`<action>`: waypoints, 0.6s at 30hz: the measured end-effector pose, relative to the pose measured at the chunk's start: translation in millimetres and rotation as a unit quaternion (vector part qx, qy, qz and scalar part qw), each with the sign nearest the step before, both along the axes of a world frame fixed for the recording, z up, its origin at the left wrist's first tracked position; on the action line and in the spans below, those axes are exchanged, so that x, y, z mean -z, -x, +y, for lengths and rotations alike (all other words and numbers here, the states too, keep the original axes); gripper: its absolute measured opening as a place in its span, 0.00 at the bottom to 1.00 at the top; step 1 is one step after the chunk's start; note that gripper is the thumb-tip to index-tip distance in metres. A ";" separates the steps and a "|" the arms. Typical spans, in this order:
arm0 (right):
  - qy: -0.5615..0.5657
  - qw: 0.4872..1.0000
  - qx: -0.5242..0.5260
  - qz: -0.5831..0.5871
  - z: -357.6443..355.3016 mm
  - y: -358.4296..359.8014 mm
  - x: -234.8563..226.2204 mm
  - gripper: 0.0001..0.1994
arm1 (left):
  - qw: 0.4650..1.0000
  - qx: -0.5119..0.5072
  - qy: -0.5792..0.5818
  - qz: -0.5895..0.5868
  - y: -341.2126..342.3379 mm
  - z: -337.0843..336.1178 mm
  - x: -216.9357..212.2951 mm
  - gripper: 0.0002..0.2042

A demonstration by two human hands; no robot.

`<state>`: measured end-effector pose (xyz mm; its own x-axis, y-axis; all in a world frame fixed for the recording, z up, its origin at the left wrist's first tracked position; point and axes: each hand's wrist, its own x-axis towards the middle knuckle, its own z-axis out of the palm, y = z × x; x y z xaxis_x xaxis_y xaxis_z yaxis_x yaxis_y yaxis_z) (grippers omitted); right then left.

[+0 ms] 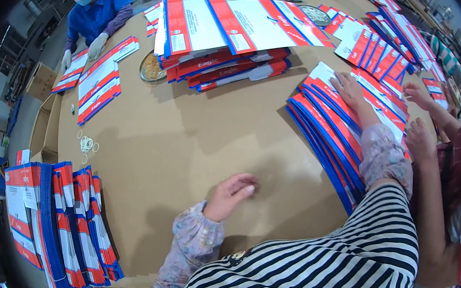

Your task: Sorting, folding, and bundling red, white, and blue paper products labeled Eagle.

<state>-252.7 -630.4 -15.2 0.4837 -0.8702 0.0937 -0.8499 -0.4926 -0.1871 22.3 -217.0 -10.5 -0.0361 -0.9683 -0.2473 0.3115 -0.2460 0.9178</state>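
My right hand (350, 92) lies with its fingers spread on top of a fanned stack of flat red, white and blue cardboard sleeves (324, 129) at the right of the table. The stack's blue edges lean toward me. My left hand (231, 195) hovers over the brown tabletop near the middle. Its fingers are loosely bent, the thumb a little apart, and nothing shows in it. Both forearms wear patterned sleeve covers.
Tall piles of the same sleeves (239, 24) stand at the back centre, and bundles (65, 227) at the front left. White rubber bands (86, 143) and a round dish (152, 68) lie on the table (185, 138). A gloved co-worker (100, 13) works far left; another person's hands (421, 138) are close at right.
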 end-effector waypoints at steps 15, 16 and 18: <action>0.039 0.991 0.107 0.069 28.6 -36.6 -17.0 0.36 | 0.961 0.051 -0.135 0.234 130.2 -128.1 -34.0 0.24; 0.056 0.990 0.109 0.064 33.0 -35.8 -13.9 0.37 | 0.961 0.036 -0.150 0.229 135.1 -133.3 -35.5 0.26; 0.025 0.991 0.115 0.068 50.6 -51.9 -17.0 0.37 | 0.962 0.016 -0.167 0.216 132.9 -133.3 -42.1 0.32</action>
<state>-200.8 -579.8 1.9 0.2835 -0.9550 0.0869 -0.9566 -0.2880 -0.0437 -110.6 -350.3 31.6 -0.2337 -0.8339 -0.5000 0.6334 -0.5207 0.5725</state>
